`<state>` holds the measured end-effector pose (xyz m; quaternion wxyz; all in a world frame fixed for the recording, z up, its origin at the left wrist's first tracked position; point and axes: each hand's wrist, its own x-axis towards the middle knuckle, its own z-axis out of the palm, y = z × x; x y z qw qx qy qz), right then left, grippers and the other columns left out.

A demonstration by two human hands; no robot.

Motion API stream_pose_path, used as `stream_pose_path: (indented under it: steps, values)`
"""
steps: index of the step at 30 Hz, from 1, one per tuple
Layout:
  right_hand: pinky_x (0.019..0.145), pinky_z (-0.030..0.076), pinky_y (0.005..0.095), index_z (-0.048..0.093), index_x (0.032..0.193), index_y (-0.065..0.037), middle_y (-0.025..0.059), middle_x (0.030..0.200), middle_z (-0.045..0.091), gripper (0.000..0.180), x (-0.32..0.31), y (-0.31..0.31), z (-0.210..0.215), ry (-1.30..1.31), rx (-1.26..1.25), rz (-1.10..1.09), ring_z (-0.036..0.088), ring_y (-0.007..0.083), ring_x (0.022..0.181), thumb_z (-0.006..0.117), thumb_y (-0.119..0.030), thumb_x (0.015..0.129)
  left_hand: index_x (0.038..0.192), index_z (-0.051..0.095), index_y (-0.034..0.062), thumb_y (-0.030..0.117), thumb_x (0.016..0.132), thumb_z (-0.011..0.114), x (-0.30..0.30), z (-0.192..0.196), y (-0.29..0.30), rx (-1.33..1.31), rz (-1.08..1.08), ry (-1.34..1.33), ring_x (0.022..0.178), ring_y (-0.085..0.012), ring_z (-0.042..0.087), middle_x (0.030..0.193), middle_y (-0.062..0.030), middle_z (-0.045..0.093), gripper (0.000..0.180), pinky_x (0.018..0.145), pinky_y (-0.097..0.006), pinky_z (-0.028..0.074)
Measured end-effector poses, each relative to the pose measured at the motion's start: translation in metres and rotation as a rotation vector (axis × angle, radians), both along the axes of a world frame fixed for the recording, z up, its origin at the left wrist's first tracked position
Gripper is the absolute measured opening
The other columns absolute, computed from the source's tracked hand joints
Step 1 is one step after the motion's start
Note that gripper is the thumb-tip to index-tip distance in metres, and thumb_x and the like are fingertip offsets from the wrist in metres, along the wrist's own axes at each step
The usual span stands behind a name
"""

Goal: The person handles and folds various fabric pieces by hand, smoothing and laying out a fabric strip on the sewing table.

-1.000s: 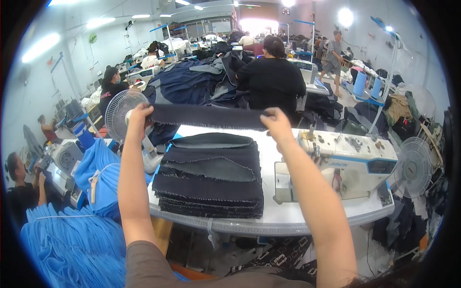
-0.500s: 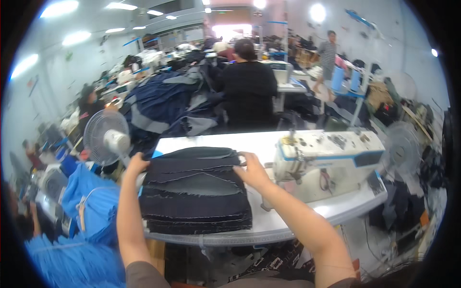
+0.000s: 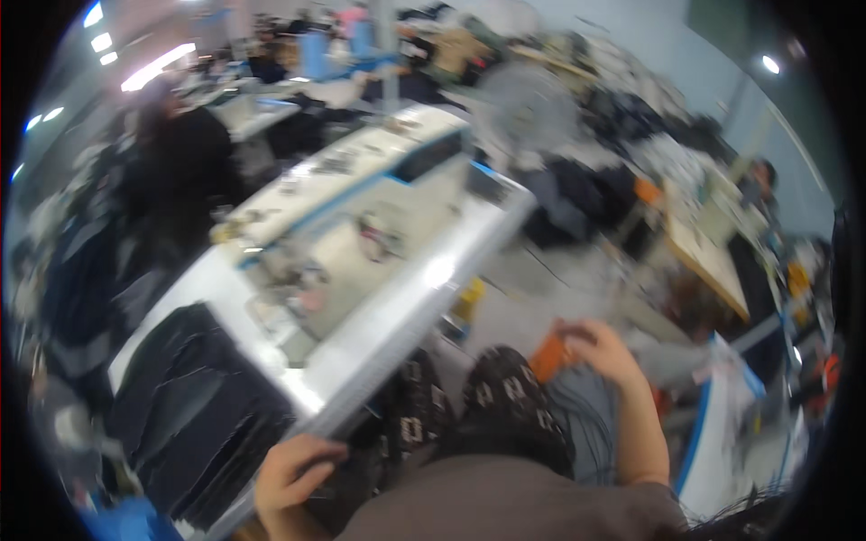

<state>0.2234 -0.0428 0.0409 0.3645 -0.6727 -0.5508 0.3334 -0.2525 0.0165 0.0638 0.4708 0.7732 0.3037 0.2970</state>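
My left hand is low in the picture beside the table's front edge, fingers loosely stretched with a gap at the thumb and nothing in them. Close by, the stack of dark denim pieces lies on the white sewing table, with no hand on it. Out to the right, beside my thigh, my right hand has bent fingers at an orange piece. Blur hides whether they grip it. Grey cloth hangs just below that hand. The white sewing machine stands on the table.
Behind the table, a person in black sits with their back to me. A fan stands past the machine. Dark cloth is heaped on the floor at the right. Another table stands farther right, and blue fabric lies lower left.
The view has swung right and down. Both hands have left the denim stack: the left is now by the table edge, the right out beside my thigh at the orange piece.
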Motion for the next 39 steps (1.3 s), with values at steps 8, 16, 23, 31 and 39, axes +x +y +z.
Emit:
stream_pose_path:
  steps: [8, 16, 23, 31, 39]
  values:
    - [0.075, 0.049, 0.0308, 0.061, 0.102, 0.000, 0.0129, 0.093, 0.067, 0.027, 0.081, -0.112, -0.051, -0.244, -0.179, -0.472, 0.064, 0.0196, 0.083, 0.062, -0.014, 0.080, 0.099, 0.063, -0.0002, 0.002, 0.079, 0.057, 0.149, -0.068, 0.039, 0.044, -0.243, 0.117, 0.081, -0.0275, 0.061, 0.090, -0.0142, 0.065, 0.021, 0.072, -0.031, 0.047]
    - [0.098, 0.038, 0.0428, 0.043, 0.129, -0.007, 0.0187, 0.135, 0.041, 0.066, 0.171, -0.199, -0.226, -0.572, -0.814, -0.976, 0.043, 0.0316, 0.123, 0.067, -0.034, 0.074, 0.099, 0.062, -0.0026, -0.002, 0.078, 0.055, 0.164, -0.082, 0.027, -0.075, -0.238, 0.102, 0.081, -0.0210, 0.064, 0.088, -0.0135, 0.066, 0.022, 0.073, -0.027, 0.047]
    - [0.108, 0.021, 0.0483, 0.032, 0.138, -0.011, 0.0165, 0.146, 0.025, 0.077, 0.200, -0.187, -0.251, -0.462, -0.648, -1.213, 0.028, 0.0314, 0.133, 0.066, -0.040, 0.076, 0.098, 0.062, -0.0044, -0.002, 0.078, 0.052, 0.156, -0.063, 0.014, -0.324, -0.130, 0.218, 0.086, -0.0155, 0.061, 0.088, -0.0105, 0.065, 0.022, 0.078, -0.026, 0.045]
    - [0.099, 0.037, 0.0390, 0.047, 0.129, -0.009, 0.0184, 0.124, 0.054, 0.059, 0.226, -0.189, -0.278, -0.262, -0.607, -1.097, 0.049, 0.0340, 0.117, 0.061, -0.037, 0.079, 0.099, 0.063, -0.0027, -0.001, 0.079, 0.056, 0.171, -0.080, 0.017, -0.202, -0.132, 0.253, 0.085, -0.0198, 0.064, 0.090, -0.0138, 0.066, 0.021, 0.076, -0.027, 0.047]
    - [0.089, 0.043, 0.0398, 0.059, 0.114, -0.004, 0.0196, 0.115, 0.059, 0.040, 0.247, -0.212, -0.278, -0.221, -0.431, -1.182, 0.057, 0.0354, 0.105, 0.057, -0.029, 0.084, 0.099, 0.063, -0.0010, 0.003, 0.079, 0.058, 0.187, -0.091, 0.019, -0.130, -0.218, 0.296, 0.088, -0.0247, 0.064, 0.093, -0.0151, 0.065, 0.022, 0.078, -0.030, 0.047]
